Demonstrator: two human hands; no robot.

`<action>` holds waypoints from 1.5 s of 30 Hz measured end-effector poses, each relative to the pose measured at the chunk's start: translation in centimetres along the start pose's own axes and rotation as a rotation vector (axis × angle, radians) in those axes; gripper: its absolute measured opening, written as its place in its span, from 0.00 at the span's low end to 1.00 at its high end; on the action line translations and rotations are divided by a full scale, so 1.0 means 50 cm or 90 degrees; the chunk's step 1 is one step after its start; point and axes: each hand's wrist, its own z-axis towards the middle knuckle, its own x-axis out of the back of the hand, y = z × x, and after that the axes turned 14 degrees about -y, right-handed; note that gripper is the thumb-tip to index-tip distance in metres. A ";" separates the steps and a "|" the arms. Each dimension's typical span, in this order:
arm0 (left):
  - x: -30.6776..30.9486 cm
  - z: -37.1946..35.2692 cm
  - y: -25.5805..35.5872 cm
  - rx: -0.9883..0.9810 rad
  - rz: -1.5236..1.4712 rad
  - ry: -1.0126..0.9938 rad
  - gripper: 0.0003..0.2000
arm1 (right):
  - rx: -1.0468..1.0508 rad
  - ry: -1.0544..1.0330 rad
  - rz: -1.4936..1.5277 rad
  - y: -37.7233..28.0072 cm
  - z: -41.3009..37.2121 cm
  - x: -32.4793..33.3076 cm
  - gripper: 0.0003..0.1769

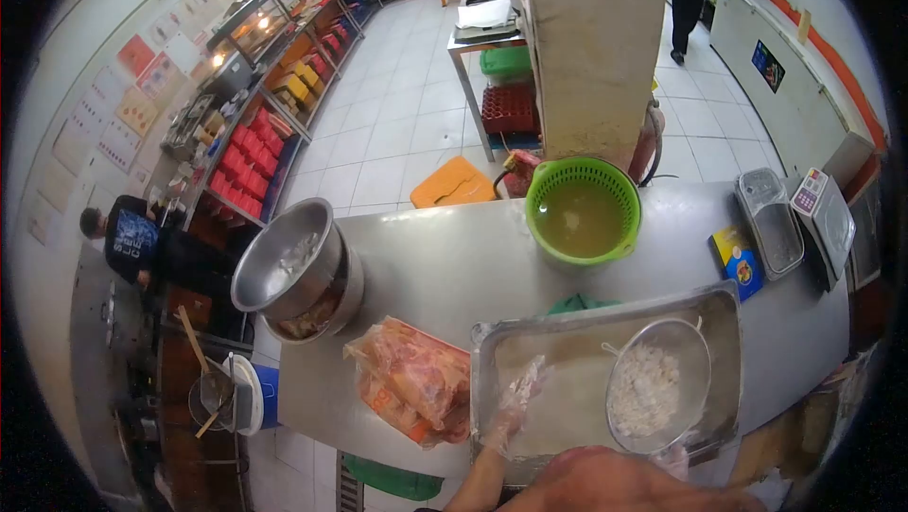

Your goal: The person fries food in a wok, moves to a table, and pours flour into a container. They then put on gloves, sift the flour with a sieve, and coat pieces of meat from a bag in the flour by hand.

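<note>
A metal tray [605,312] with flour-like powder in it lies in front of me. In its right part is a round mesh sieve [705,381] holding several small pieces coated in white [646,389]. My right hand [672,460], in a clear glove, is at the sieve's near edge and looks closed on it; most of that hand is hidden. My left hand [514,410], in a powdery clear glove, is over the tray's left side, fingers stretched out and holding nothing. Left of the tray lies a plastic bag of raw meat [416,380].
Stacked metal bowls [288,257] stand at the table's left. A green basket [584,172] with cloudy liquid is at the back edge. A yellow-blue box [737,261], a metal container [771,224] and a scale [821,219] are at right. Two people stand farther off.
</note>
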 end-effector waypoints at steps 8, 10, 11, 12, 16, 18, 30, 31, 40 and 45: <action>-0.007 0.030 0.002 -0.004 0.047 -0.011 0.23 | -0.118 -0.044 0.218 0.013 0.042 -0.007 0.24; -0.013 0.039 0.003 -0.008 0.060 -0.024 0.23 | -0.074 -0.080 -0.109 -0.125 -0.003 0.045 0.24; -0.016 0.039 0.002 -0.008 0.065 -0.029 0.23 | -0.082 -0.061 -0.100 -0.085 0.000 0.031 0.24; -0.015 0.040 0.003 -0.008 0.070 -0.034 0.23 | -0.073 -0.062 0.037 -0.019 0.024 0.005 0.27; -0.010 0.022 0.001 -0.012 0.103 -0.067 0.24 | 0.021 -0.048 -0.044 -0.140 -0.009 0.023 0.20; -0.007 0.013 0.001 -0.017 0.127 -0.083 0.24 | 0.071 -0.080 -0.165 -0.140 -0.016 0.015 0.18; -0.047 -0.070 0.042 -0.071 0.183 -0.077 0.22 | 0.118 -0.089 -0.182 -0.122 -0.097 0.002 0.23; -0.049 -0.066 0.050 -0.085 0.176 -0.073 0.21 | 0.133 -0.095 -0.161 -0.127 -0.112 -0.009 0.24; -0.034 -0.065 0.055 -0.099 0.203 -0.107 0.23 | 0.136 -0.133 -0.157 -0.118 -0.084 -0.061 0.30; -0.035 -0.066 0.064 -0.158 0.552 -0.033 0.23 | 0.171 0.007 -0.063 -0.163 -0.123 -0.064 0.13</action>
